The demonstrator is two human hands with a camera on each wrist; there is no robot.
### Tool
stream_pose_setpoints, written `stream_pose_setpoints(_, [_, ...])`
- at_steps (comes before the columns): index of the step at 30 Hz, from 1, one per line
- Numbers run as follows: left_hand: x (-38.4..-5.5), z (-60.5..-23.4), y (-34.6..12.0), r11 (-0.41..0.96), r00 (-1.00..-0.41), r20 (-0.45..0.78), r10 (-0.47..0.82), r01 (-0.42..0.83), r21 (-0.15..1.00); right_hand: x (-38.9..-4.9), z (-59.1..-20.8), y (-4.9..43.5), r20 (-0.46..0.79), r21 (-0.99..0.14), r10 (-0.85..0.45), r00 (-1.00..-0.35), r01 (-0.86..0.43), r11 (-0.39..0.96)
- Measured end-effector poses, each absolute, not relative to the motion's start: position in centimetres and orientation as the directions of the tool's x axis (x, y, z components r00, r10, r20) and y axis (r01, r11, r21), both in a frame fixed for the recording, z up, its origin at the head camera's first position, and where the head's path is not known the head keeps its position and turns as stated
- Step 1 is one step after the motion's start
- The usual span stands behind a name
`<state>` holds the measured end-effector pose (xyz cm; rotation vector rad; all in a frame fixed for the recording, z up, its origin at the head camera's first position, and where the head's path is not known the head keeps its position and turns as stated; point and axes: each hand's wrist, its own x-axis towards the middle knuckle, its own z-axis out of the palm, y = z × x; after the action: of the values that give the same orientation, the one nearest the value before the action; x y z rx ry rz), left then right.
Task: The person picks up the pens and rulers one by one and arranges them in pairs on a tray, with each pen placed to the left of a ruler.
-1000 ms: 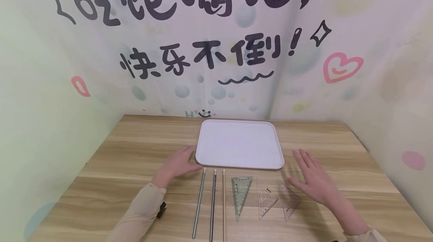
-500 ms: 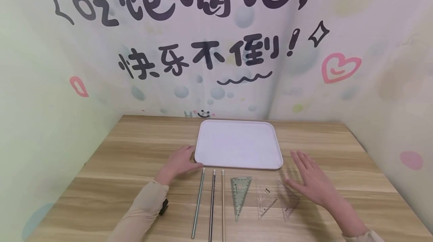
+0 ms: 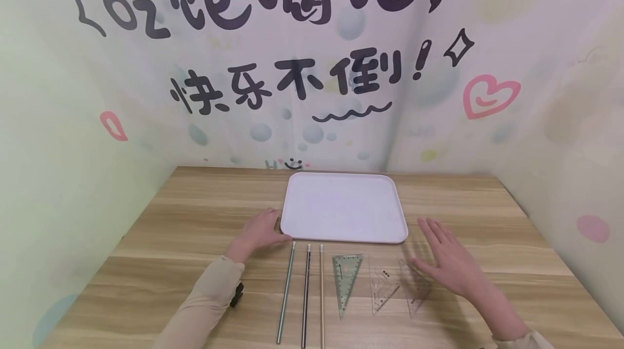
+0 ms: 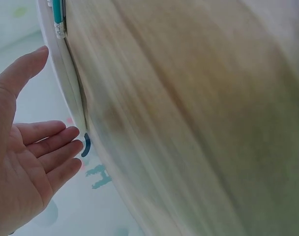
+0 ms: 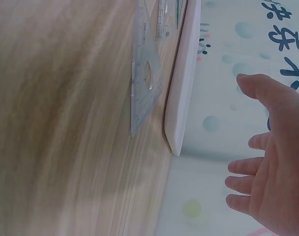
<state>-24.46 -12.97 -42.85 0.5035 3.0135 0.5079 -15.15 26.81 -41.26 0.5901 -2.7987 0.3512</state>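
Note:
My left hand [image 3: 259, 232] is at the left front corner of a white tray [image 3: 343, 207], thumb and fingers spread and nothing held. In the left wrist view its fingers [image 4: 58, 147] are extended beside the tray's rim. My right hand [image 3: 450, 262] hovers right of the tray, fingers extended and thumb apart, holding nothing. Three pencils lie in front of the tray: a teal one [image 3: 286, 292], a dark one [image 3: 306, 295] and a tan one [image 3: 322, 295]. Right of them lie a green set square [image 3: 346, 281] and two clear ones; the rightmost [image 3: 414, 292] is partly overlapped by my right thumb.
The wood-grain table [image 3: 205, 197] runs back to a printed wall hanging [image 3: 292, 121]. Pale walls stand at both sides. A small black device [image 3: 236, 295] sits at my left wrist.
My left hand has moved very slightly right, closer against the tray's corner. The right hand, tray, pencils and set squares look nearly the same, apart from a slight camera shift.

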Motion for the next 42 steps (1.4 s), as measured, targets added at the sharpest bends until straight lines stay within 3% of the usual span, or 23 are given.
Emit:
stream_pose_setpoints(13, [-25.1, -43.3, -12.9, 0.862, -0.929, 0.036, 0.369, 0.357, 0.359, -15.1, -41.3, 26.7, 0.269, -0.213, -0.356, -0.895, -0.416, 0.884])
stream_pose_setpoints(42, [-25.4, -43.5, -12.8, 0.841, -0.932, 0.027, 0.363, 0.339, 0.422, -14.7, -41.7, 25.6, 0.271, -0.251, -0.353, -0.895, -0.42, 0.872])
